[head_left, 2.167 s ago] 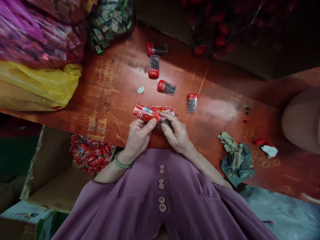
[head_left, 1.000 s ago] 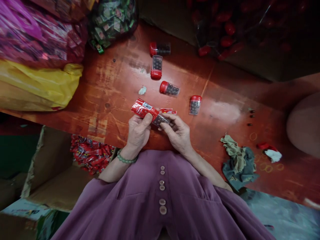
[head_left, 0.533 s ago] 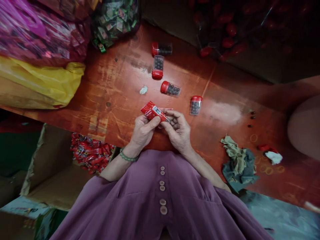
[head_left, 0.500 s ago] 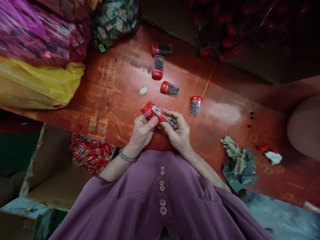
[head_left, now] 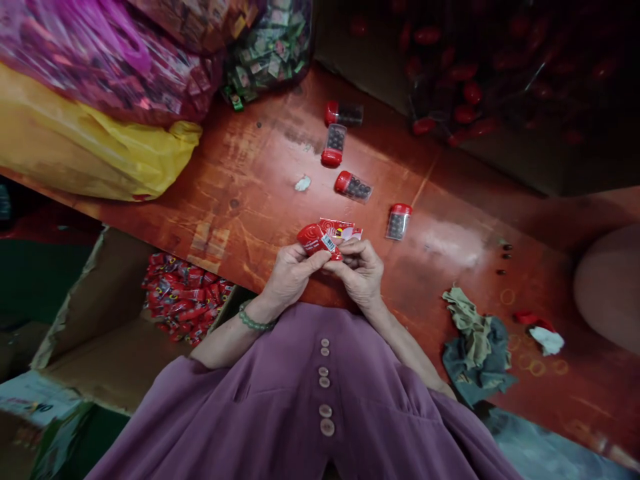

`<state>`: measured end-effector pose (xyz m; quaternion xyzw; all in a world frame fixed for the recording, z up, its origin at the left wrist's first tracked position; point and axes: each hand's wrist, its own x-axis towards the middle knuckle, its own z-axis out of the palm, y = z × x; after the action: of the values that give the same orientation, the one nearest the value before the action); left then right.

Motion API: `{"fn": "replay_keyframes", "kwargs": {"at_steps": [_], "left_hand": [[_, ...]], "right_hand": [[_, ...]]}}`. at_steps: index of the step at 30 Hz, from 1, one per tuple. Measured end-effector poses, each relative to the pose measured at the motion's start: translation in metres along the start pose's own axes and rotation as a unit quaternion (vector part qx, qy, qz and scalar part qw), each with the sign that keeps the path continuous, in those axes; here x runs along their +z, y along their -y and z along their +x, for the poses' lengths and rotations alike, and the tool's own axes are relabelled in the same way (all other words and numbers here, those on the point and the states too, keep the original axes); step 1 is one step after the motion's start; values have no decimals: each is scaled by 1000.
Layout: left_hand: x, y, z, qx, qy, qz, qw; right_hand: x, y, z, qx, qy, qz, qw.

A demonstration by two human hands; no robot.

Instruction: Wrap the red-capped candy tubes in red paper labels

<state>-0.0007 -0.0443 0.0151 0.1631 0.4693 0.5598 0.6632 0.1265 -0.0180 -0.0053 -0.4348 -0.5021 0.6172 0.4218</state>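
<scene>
My left hand (head_left: 289,275) pinches a red printed wrapper (head_left: 315,239) with a barcode, thumb on top. It looks wrapped round something that I cannot make out. My right hand (head_left: 361,273) is closed on the wrapper's right end, fingertips curled against it. Just beyond, a flat red printed label (head_left: 345,230) shows, partly hidden by the wrapper and fingers. Several small clear jars with red lids and dark balls lie on the table, the nearest jar (head_left: 399,223) to the right of my hands and another jar (head_left: 354,186) farther back.
On the reddish table (head_left: 240,173) lie a crumpled cloth (head_left: 477,343), rubber bands (head_left: 537,368) and a white scrap (head_left: 303,183). Bulging bags, one a yellow bag (head_left: 150,167), stand back left. A cardboard box (head_left: 75,320) with red packets (head_left: 187,293) sits below the table's left edge.
The wrapper has turned in my fingers and looks rounder. More of the red label behind it shows. The view has shifted slightly, so the table things sit farther right and lower.
</scene>
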Motion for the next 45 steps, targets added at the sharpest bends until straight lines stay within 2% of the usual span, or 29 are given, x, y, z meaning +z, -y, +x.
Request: {"fn": "replay_keyframes", "kwargs": {"at_steps": [4,6,8,10,12,13,14,16,17,18,19,20,21,23,25,26,27,29,33,36,38,39,42,45], "left_hand": [[-13,-10,-18,-11,-5,16,1000],[-25,-19,-34,-9,-32,46,998],[-46,-30,-56,0,-96,101,990],[-76,-42,-83,11,-190,184,965],[-113,-54,-111,18,-318,299,900],[-132,-59,-124,-6,-366,362,857],[-150,-64,-135,-24,-405,442,800],[-174,-71,-149,-45,-380,635,671],[-179,-72,-150,-7,-372,698,612],[-178,-72,-147,52,-355,737,573],[-171,-69,-139,127,-336,751,553],[-158,-64,-127,212,-312,745,550],[-141,-58,-111,285,-266,727,565],[-100,-42,-73,377,-126,694,600],[-59,-23,-35,435,-6,674,597],[-42,-15,-19,440,39,673,593],[-29,-7,-4,440,72,672,591],[-13,5,16,432,117,682,578],[-10,12,34,448,148,704,531],[-13,9,37,486,143,693,512],[-12,7,38,502,132,683,513],[-11,6,39,506,126,678,518],[-9,8,42,492,120,671,542],[-8,12,42,452,120,683,561]], "right_hand": [[2,2,-8,-67,72,-28,995],[-1,6,-11,-103,112,-75,985],[-9,11,-10,-152,111,-153,970],[-22,14,-5,-197,85,-262,941],[-37,14,2,-216,78,-378,897],[-43,13,5,-215,84,-430,873],[-49,11,8,-211,93,-473,850],[-56,6,12,-203,112,-537,811],[-58,3,14,-200,119,-558,797],[-60,0,15,-200,124,-573,785],[-60,-3,16,-203,127,-585,775],[-61,-6,16,-209,127,-593,767],[-61,-8,16,-218,127,-600,759],[-61,-10,16,-244,123,-612,742],[-60,-11,16,-279,113,-623,723],[-59,-12,16,-296,107,-626,714],[-58,-12,16,-310,101,-628,707],[-56,-11,15,-322,98,-629,701],[-55,-2,14,-272,127,-627,719],[-62,17,13,-219,148,-583,768],[-72,32,16,-177,109,-563,800],[-78,39,19,-150,68,-571,804],[-92,45,32,-54,-50,-633,770],[-96,36,44,7,-74,-659,748]]}}
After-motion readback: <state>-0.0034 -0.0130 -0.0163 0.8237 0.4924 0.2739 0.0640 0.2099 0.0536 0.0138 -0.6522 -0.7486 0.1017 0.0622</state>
